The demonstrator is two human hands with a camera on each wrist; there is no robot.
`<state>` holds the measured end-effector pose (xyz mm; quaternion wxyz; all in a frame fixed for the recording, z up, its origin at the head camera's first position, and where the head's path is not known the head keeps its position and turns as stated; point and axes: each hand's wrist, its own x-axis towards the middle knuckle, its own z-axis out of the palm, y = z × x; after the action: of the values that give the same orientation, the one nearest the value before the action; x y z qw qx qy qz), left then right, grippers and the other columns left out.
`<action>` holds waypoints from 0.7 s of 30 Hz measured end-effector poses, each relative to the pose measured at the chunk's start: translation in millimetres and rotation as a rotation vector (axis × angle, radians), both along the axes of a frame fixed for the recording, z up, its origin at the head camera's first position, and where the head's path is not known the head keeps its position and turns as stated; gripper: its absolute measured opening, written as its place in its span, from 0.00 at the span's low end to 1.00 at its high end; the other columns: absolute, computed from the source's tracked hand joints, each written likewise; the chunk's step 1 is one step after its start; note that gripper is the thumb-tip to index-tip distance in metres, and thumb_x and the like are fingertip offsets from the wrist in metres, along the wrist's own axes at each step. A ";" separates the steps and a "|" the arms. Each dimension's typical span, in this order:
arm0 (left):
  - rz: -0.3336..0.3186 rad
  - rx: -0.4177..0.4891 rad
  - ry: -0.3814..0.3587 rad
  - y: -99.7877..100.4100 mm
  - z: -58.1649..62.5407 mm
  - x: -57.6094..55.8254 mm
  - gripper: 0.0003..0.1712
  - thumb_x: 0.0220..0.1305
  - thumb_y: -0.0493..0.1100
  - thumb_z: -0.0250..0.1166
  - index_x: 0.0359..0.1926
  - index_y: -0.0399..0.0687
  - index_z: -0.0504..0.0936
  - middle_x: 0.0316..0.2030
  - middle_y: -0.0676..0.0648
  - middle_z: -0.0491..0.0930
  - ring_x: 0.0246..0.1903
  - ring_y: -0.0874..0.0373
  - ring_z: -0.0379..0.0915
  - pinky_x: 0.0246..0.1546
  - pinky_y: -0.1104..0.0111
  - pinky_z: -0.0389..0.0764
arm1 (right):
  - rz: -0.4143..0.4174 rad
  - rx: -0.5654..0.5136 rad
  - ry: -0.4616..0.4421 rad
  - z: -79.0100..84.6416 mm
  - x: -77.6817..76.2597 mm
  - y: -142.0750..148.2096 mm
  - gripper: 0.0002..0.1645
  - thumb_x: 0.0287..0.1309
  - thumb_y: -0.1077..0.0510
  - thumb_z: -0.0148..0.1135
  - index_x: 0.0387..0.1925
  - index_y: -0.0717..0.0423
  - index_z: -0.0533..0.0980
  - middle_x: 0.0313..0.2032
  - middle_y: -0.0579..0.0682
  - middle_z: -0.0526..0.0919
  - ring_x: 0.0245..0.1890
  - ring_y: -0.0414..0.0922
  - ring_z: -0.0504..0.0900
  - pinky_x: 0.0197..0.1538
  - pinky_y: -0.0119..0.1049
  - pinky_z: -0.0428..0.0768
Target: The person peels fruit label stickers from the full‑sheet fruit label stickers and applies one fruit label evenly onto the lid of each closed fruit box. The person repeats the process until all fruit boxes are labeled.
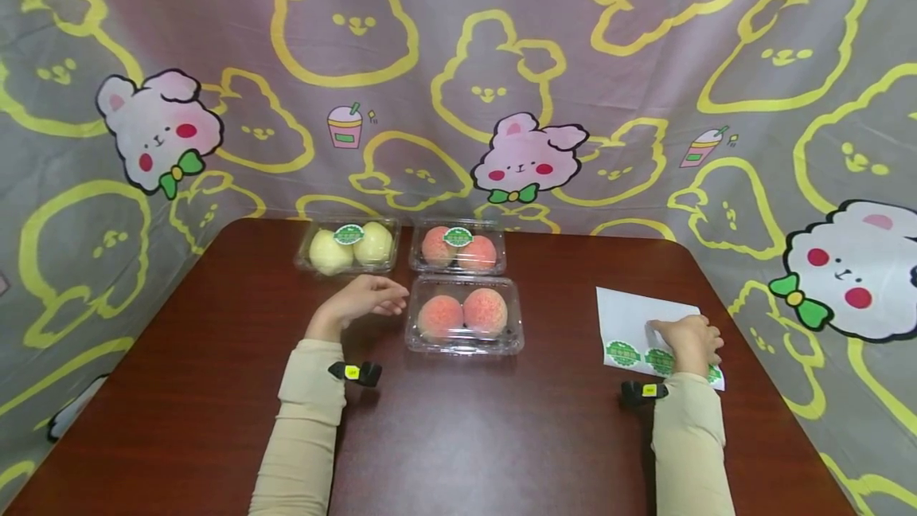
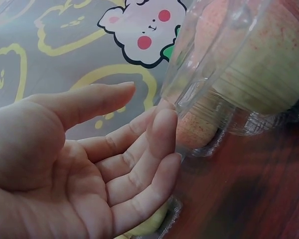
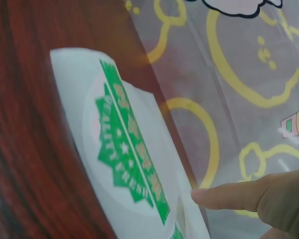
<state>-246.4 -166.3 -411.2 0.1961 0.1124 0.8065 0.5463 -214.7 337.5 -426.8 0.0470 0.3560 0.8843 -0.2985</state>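
Observation:
My left hand (image 1: 363,301) hovers with loosely bent fingers beside the left end of a clear plastic box of two peaches (image 1: 464,315). In the left wrist view the palm (image 2: 65,164) faces the camera, and nothing is in its grasp. My right hand (image 1: 691,339) is over the right part of a white sticker sheet (image 1: 637,310) printed with green round labels. In the right wrist view one straight finger or thumb (image 3: 229,196) reaches the sheet's edge, near a large green sticker (image 3: 127,149). The other right fingers are mostly hidden, so any pinch is unclear.
Behind the near box stand another labelled box of peaches (image 1: 458,249) and, to its left, a labelled box of pale yellow-green fruit (image 1: 351,249). All sit on a dark brown table (image 1: 559,420). A patterned cloth (image 1: 401,102) hangs around its back and sides.

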 end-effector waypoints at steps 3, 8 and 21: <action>0.002 -0.004 -0.002 -0.3 0.6 0.2 0.22 0.69 0.42 0.55 0.52 0.24 0.76 0.39 0.34 0.84 0.33 0.63 0.81 0.51 0.55 0.83 | -0.013 -0.001 0.007 -0.5 2.3 2.0 0.54 0.53 0.47 0.62 0.64 0.82 0.49 0.61 0.82 0.53 0.62 0.71 0.53 0.64 0.69 0.58; 0.002 -0.006 -0.002 -1.2 0.3 -0.1 0.22 0.69 0.42 0.55 0.52 0.24 0.76 0.41 0.31 0.83 0.35 0.61 0.82 0.51 0.56 0.83 | -0.014 0.021 -0.007 -2.2 2.1 4.9 0.56 0.50 0.45 0.66 0.63 0.81 0.51 0.58 0.81 0.54 0.60 0.70 0.53 0.59 0.67 0.59; -0.003 -0.005 -0.006 -0.7 -0.3 -0.8 0.22 0.70 0.42 0.55 0.53 0.24 0.75 0.40 0.35 0.84 0.35 0.60 0.82 0.50 0.58 0.84 | -0.039 0.032 -0.020 -3.7 -1.7 5.3 0.58 0.45 0.49 0.69 0.64 0.80 0.50 0.60 0.81 0.52 0.61 0.70 0.49 0.56 0.66 0.59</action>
<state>-247.2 -167.0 -411.5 0.1999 0.1114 0.8071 0.5443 -216.4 342.8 -430.5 0.0445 0.3767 0.8814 -0.2816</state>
